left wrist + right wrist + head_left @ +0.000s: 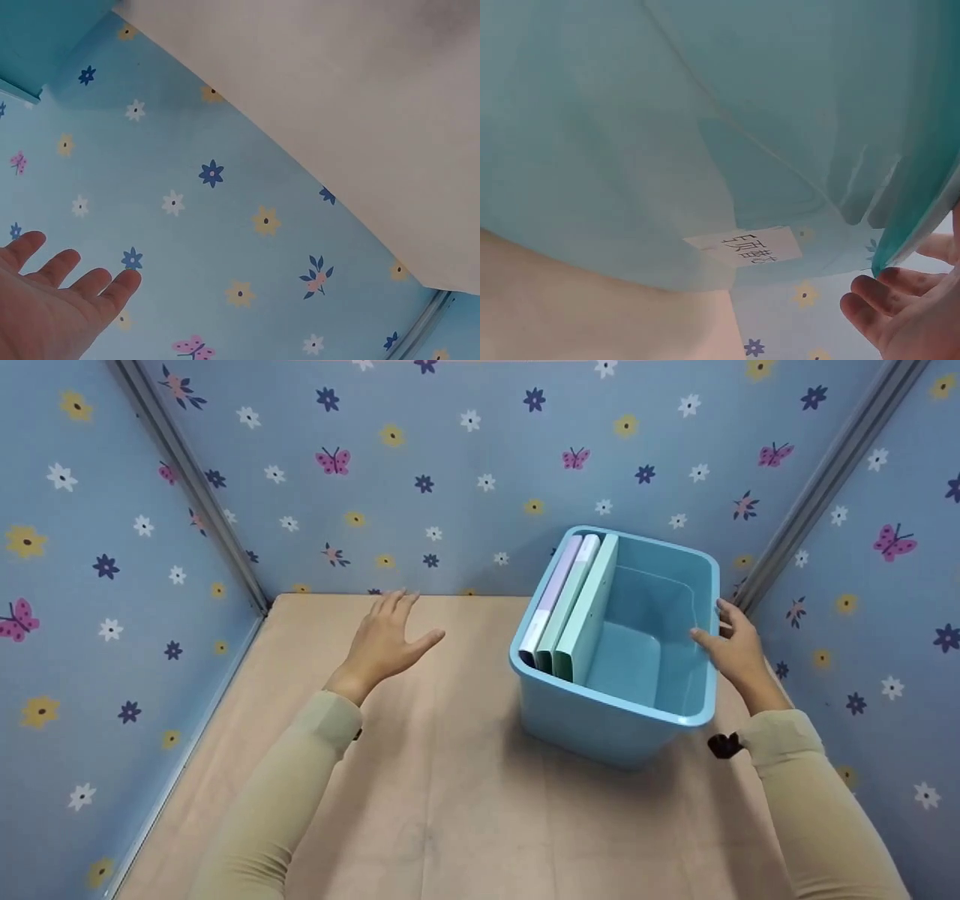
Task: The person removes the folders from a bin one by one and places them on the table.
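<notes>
A light blue plastic bin [600, 720] is on the right part of the table, close to the back wall. My right hand [735, 649] holds its right rim, the thumb over the inner side and the fingers outside. In the right wrist view, the fingers [900, 300] are beside the rim, and a white label [754, 247] with handwriting shows on the bin's side. Three slim binders, one lilac [555, 589] and two mint green [589, 611], stand upright along the bin's left wall. Left of the bin, my left hand [382, 641] is held with fingers extended and thumb spread, holding nothing.
A beige cloth-like surface [450, 810] covers the table. Blue flowered panels [450, 472] enclose it at the back and both sides, with grey posts [202, 495] at the corners. The right panel is close to my right hand.
</notes>
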Available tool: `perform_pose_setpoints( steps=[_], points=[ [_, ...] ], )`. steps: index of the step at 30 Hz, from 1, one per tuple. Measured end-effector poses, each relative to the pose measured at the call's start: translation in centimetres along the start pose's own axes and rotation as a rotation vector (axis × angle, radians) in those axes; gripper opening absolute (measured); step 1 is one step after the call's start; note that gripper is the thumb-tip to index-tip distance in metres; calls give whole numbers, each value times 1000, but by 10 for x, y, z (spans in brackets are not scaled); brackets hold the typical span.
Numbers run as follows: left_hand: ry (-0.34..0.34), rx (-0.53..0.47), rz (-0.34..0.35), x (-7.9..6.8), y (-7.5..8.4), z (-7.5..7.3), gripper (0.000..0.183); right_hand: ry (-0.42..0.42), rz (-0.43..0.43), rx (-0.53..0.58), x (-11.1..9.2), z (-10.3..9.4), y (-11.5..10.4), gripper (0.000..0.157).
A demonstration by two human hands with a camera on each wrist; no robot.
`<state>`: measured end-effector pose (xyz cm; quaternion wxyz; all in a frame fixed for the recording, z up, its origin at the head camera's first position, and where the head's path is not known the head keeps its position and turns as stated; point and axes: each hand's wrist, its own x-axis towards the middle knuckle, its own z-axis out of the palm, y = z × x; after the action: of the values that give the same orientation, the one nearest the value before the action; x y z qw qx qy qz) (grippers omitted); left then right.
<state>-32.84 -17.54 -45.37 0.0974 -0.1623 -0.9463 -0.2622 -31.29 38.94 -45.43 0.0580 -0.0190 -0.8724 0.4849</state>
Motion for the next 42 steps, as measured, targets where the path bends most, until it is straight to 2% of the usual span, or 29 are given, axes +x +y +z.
perform_pose_setpoints(
  steps=[10, 22, 29, 37, 42],
  points=[
    [-7, -45, 22, 8, 14, 6, 89, 30, 45, 106, 2, 6, 8, 80],
    [-2, -103, 73, 19, 36, 21, 86, 65, 112, 199, 1, 11, 7, 83],
    [-14, -135, 88, 26, 50, 31, 82, 73, 116, 212, 0, 11, 8, 84],
    [-31, -142, 102, 34, 71, 33, 85, 86, 121, 180, 0, 11, 10, 84],
    [-42, -144, 111, 39, 82, 35, 86, 83, 102, 208, 1, 11, 11, 85]
  ],
)
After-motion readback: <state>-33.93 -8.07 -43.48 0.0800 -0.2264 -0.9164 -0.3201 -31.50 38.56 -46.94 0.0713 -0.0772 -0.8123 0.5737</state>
